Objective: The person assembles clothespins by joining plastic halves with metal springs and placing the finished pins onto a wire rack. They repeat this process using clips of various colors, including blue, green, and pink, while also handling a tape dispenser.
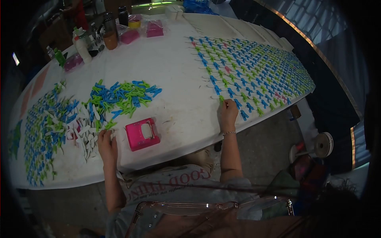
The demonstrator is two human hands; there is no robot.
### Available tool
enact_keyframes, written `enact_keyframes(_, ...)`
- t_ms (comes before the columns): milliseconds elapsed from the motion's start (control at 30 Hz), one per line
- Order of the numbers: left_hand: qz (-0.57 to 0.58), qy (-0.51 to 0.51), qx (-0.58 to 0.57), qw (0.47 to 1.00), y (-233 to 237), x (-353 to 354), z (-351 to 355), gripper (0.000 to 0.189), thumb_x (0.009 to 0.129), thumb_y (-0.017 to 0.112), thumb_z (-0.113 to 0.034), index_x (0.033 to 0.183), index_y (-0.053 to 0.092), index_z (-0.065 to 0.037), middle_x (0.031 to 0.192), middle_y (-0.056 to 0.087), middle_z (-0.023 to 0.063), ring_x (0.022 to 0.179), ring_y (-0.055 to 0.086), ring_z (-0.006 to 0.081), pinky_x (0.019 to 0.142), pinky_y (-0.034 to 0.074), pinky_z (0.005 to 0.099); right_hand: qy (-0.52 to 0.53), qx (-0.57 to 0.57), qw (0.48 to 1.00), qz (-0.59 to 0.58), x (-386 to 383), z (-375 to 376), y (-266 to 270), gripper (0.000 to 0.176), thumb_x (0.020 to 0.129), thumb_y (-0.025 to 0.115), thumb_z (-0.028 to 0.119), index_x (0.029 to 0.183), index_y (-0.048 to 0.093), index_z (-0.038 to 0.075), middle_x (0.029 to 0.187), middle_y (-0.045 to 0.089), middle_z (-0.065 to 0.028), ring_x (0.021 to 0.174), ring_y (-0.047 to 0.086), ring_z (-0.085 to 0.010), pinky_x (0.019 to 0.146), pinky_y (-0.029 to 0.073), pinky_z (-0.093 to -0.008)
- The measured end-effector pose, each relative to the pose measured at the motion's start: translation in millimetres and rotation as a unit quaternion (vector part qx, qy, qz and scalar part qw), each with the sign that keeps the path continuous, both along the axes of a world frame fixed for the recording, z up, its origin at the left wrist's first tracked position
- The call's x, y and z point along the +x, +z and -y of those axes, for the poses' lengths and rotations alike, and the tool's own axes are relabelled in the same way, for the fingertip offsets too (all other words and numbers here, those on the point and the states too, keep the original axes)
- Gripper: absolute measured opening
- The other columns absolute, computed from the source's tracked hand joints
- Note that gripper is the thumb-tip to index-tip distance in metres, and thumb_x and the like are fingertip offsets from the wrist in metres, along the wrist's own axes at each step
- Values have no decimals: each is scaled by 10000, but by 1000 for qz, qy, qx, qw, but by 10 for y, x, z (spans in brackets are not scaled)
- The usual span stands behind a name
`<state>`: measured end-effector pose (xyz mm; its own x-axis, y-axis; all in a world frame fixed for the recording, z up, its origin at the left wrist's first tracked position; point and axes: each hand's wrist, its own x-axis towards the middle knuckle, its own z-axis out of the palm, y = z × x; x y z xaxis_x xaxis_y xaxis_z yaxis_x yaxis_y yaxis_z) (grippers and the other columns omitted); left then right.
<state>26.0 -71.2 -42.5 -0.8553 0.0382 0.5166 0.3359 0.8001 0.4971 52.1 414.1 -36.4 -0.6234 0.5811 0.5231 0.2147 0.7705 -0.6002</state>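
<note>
My right hand [229, 115] pinches a green clip [222, 98] at the near left edge of a large arrangement of blue and green clips [254, 75]. Thin curved wires stick out from the clips along that left edge. My left hand [107, 144] has its fingers bent around the near end of a green clip [108, 125], beside a heap of white clip-like pieces [88, 135]. Just beyond it lies a loose pile of blue and green clips [119, 95]. Between my hands sits a pink box-like holder [142, 134] with a pale roll-shaped part.
More mixed clips [43, 131] cover the table's left end. Bottles [81, 47], an orange-brown container [110, 39] and pink packets [154, 28] stand at the back. White panels [246, 29] lie beyond the rows. A spool [323, 144] is on the floor at right.
</note>
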Motion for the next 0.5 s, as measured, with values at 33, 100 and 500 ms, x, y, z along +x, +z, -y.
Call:
enact_keyframes(33, -1, -1, 0, 1000, -9, -7, 16, 291, 786, 633, -40, 1073, 593, -22, 1145, 539, 189, 1024, 531, 364, 851, 439, 403, -1, 0, 1000, -1, -9, -11, -4, 73, 854, 606, 55, 876, 625, -13, 857, 612, -150, 730, 607, -279, 657, 489, -355)
enact_keyframes(100, 17, -2, -20, 1000, -20, -23, 57, 240, 800, 626, -33, 1037, 594, -17, 1082, 561, 176, 963, 554, 347, 820, 449, 394, -7, -5, 1000, 7, -24, -20, 5, 75, 853, 606, 58, 868, 623, -13, 835, 605, -150, 708, 595, -281, 646, 480, -360)
enact_keyframes(500, -70, -38, -20, 997, 219, -27, 169, 68, 812, 636, -45, 869, 634, -8, 898, 615, 129, 775, 601, 307, 691, 484, 357, 21, -29, 999, -25, -6, 245, 137, 189, 874, 608, 100, 1034, 619, 2, 1011, 529, -115, 675, 555, -204, 629, 468, -327)
